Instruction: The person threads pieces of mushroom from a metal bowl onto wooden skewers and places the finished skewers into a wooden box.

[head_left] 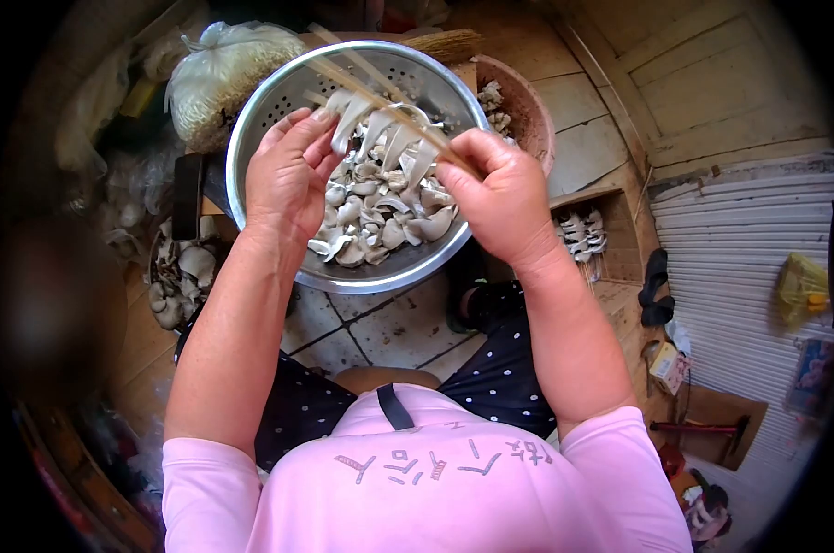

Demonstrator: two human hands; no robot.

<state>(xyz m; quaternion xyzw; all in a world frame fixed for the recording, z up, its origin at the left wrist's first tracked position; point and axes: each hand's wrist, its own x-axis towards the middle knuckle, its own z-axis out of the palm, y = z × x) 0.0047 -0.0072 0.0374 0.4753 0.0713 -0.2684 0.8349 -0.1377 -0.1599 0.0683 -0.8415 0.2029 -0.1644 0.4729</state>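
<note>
Two hands are working over one perforated metal bowl, and I am reviewing them from the head view. The right hand (505, 195) is gripping a thin stick (380, 100) near its lower end, thumb and fingers clamped together on it. The left hand (286, 177) is, by appearance, pinching the end piece (345, 120) between thumb and forefinger; its remaining fingers are curling loosely. Several pale strips (399, 146) are hanging along the stick, above the loose mushroom pieces (380, 214) heaped in the metal bowl (366, 285).

I am recommending a steady stick, a pinch on the thicker flesh to limit tearing, even spacing, and left fingertips clear of the far end.

As obstructions, I am noting a second stick (366, 64) lying close behind the first, a likely snag, and a dark oblong object (187, 196) standing just beside the rim. A white bag (233, 74) is crowding the bowl's upper left; a pink basin (539, 115) is sitting behind its right side. More mushrooms (179, 276) are lying left of the left forearm. To the right, a wooden compartment (624, 226) is holding further pale pieces (581, 234).
</note>
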